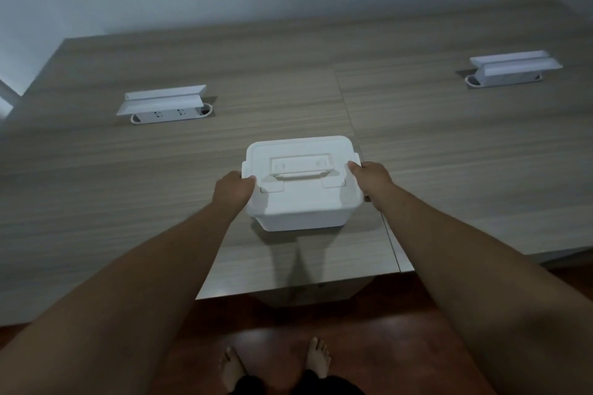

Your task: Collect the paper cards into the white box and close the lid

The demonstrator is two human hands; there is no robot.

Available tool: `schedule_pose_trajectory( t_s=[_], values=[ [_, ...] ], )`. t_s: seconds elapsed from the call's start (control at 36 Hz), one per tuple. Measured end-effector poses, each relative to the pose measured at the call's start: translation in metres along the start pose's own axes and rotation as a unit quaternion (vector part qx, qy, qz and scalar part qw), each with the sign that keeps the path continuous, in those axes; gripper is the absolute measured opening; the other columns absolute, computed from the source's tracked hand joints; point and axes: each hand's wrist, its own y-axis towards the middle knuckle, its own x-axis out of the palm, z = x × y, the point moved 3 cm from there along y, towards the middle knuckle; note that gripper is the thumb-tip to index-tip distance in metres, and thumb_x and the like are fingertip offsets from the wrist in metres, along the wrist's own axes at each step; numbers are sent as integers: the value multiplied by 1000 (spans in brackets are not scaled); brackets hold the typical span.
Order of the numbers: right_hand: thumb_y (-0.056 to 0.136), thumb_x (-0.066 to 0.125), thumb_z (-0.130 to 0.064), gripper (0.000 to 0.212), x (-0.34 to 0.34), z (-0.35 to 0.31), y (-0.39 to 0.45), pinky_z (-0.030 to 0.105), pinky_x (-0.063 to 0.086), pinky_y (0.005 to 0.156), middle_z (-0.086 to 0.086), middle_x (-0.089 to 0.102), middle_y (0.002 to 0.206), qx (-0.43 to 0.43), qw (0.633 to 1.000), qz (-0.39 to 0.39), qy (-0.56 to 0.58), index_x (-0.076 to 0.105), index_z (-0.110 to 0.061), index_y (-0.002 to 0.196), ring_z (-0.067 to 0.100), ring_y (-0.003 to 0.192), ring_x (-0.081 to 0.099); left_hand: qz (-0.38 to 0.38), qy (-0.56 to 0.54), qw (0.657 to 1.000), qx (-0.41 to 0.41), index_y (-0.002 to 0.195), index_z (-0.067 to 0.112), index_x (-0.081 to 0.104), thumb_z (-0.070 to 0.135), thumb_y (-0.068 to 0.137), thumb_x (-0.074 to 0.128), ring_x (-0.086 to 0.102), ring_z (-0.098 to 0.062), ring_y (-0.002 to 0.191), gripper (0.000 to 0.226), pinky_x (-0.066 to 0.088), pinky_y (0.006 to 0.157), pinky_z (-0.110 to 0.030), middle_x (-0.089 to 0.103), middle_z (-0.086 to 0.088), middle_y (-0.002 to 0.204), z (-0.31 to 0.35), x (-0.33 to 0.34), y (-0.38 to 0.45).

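A white plastic box with rounded corners [301, 199] sits on the grey-brown wooden counter [160, 189], close to the near edge and right in front of the person. Its white lid [298, 167] is on top and lies flat. A flat white carry handle [301, 174] is folded down in the middle of the lid.

The left hand [232, 191] holds the left side of the box. Its thumb lies on the lid's edge, and the other fingers go round the side where they cannot be seen. The right hand [370, 178] holds the right side the same way, with the thumb tip on the lid near the corner. So both hands are closed on the box, one on each side. Both bare arms reach out long from the bottom of the view.

A thin seam in the counter runs just under the right side of the box.

Far back on the left, a white pop-up socket block with its flap up [165, 104] stands in the counter. Another white socket block [513, 69] stands far back on the right. Both are well apart from the box.

Below the counter is a dark reddish-brown floor [369, 346]. Two bare feet [276, 362] stand on it.
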Motion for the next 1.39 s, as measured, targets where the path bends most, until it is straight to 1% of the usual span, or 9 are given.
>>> schedule_pose_trajectory(
  t_s=[0.19,0.36,0.44,0.53,0.61,0.72,0.89,1.0,1.39],
  values=[
    [87,49,-60,59,5,13,8,48,53,92,11,67,116,93,990,-59,86,59,-12,120,34,106,63,-132,-218,959,-127,113,10,57,29,94,56,63,-30,89,27,55,73,-40,64,-10,105,-9,5,5],
    [86,64,-44,54,4,8,15,47,54,93,16,67,118,38,993,10,109,60,-1,119,34,104,65,-90,-242,958,-129,93,4,62,22,83,72,65,-26,76,23,56,67,-37,66,-11,93,-15,0,17],
    [87,62,-38,42,3,1,13,36,53,87,16,69,114,-22,997,70,40,67,-3,110,33,101,65,-47,-197,974,-97,103,-2,64,26,81,74,66,-31,86,36,57,60,-34,67,-16,103,-12,1,21],
    [90,58,-36,39,6,-3,8,34,50,87,12,68,119,-54,994,97,-17,67,-8,114,32,109,63,23,-91,995,-43,101,-5,67,33,80,70,68,-36,92,43,57,76,-35,70,-20,102,-6,2,17],
    [92,52,-33,27,10,-4,1,29,40,70,12,71,100,-102,981,141,-87,67,-10,88,32,93,64,66,33,997,3,91,-1,70,37,84,61,68,-37,91,40,46,71,-29,73,-19,98,2,3,4],
    [94,49,-34,30,10,-2,-3,30,36,67,14,68,92,-115,970,170,-130,57,-11,77,27,75,52,72,88,993,36,83,3,66,39,87,56,67,-38,93,38,46,74,-32,72,-19,97,2,1,0],
    [95,47,-35,31,12,-1,-3,30,37,67,14,68,93,-123,972,159,-124,60,-10,83,33,84,61,51,139,970,195,141,7,39,36,85,56,45,-31,132,65,40,108,-43,47,-14,143,4,4,-5],
    [95,46,-36,33,11,-1,-4,29,38,68,14,68,95,-125,972,153,-127,62,-9,89,30,82,58,60,174,951,249,151,7,19,54,88,48,21,-25,148,84,20,122,-41,22,-10,161,11,15,-5],
    [93,51,-35,29,9,0,-4,28,43,65,7,70,88,-126,977,141,-98,66,-10,94,25,79,63,55,237,905,349,148,9,32,15,99,30,20,-23,149,50,14,124,-39,25,-9,160,36,53,18]
  ],
)
